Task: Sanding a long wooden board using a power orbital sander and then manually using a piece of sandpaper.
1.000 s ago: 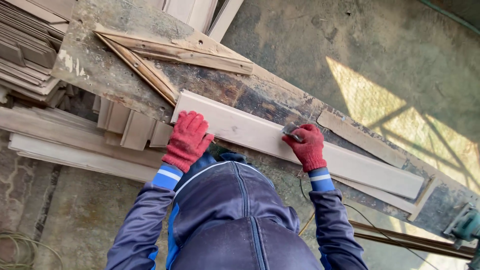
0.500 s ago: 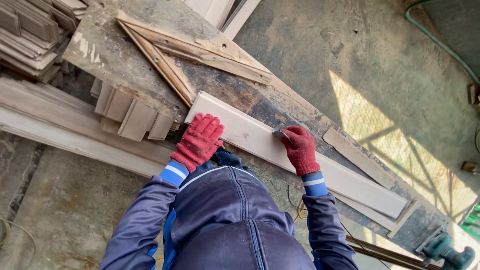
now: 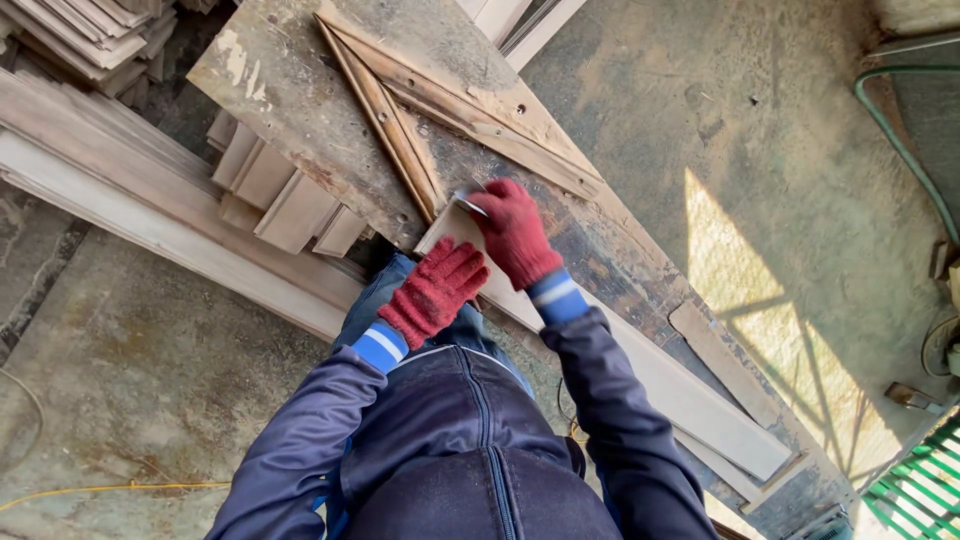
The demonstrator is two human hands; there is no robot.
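Observation:
A long pale wooden plank (image 3: 680, 385) lies along the near edge of a worn, stained workbench (image 3: 300, 110). My left hand (image 3: 437, 290), in a red knit glove, presses flat on the plank's left end. My right hand (image 3: 516, 232), also red-gloved, is shut on a small metal scraper (image 3: 466, 201) held at that same end, just above my left hand. The end of the plank butts against a V of two nailed wooden strips (image 3: 400, 130).
Stacks of wooden slats (image 3: 285, 200) and long boards (image 3: 150, 210) lie under and left of the bench. A short flat strip (image 3: 725, 365) rests on the bench at right. A green hose (image 3: 905, 140) curves on the concrete floor; a green grate (image 3: 915, 480) is at lower right.
My right hand slid the scraper leftward along the plank, from its middle to the left end beside my left hand. The view also shifted right, hiding the power tool at lower right.

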